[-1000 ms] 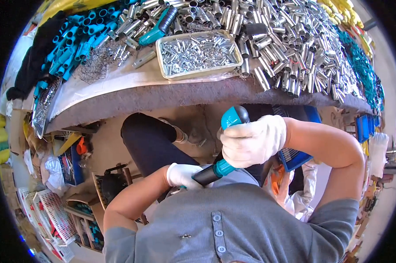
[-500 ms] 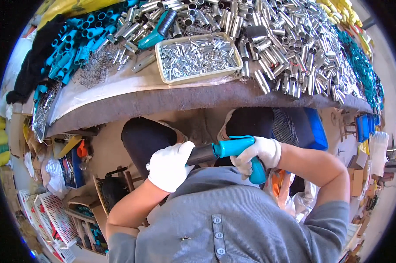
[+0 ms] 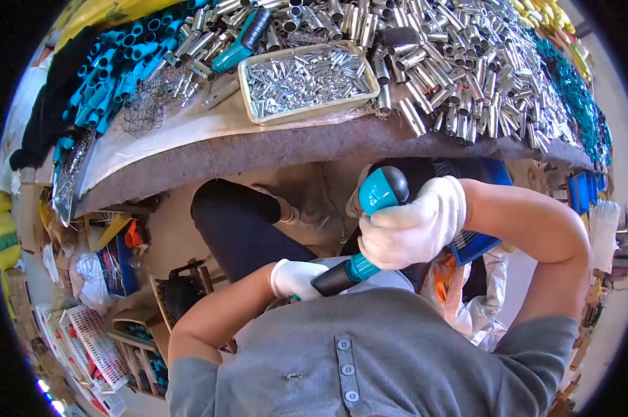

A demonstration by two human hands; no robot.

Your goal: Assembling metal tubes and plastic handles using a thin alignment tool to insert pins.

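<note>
A teal-and-black tubular handle (image 3: 335,279) slants across my lap in front of my shirt. It has a black grip at its lower left, and a rounded teal head with a black cap at its upper right. My right hand (image 3: 411,226), in a white glove, is closed round the teal part below the head. My left hand (image 3: 299,278), also gloved, is closed at the lower end of the black grip, its fingers mostly hidden. A similar teal-and-black handle (image 3: 246,40) lies on the table.
A tray of small metal parts (image 3: 248,104) stands near the table's front edge (image 3: 279,149). Shiny metal tubes (image 3: 460,83) are heaped to its right, teal tubes (image 3: 109,76) to its left. A blue crate (image 3: 481,250) and plastic bags (image 3: 491,299) sit beside my right leg.
The handle has turned, its teal end swinging upward and the black grip dropping toward my shirt. My right hand has risen and now wraps the teal part; my left has moved lower and right.
</note>
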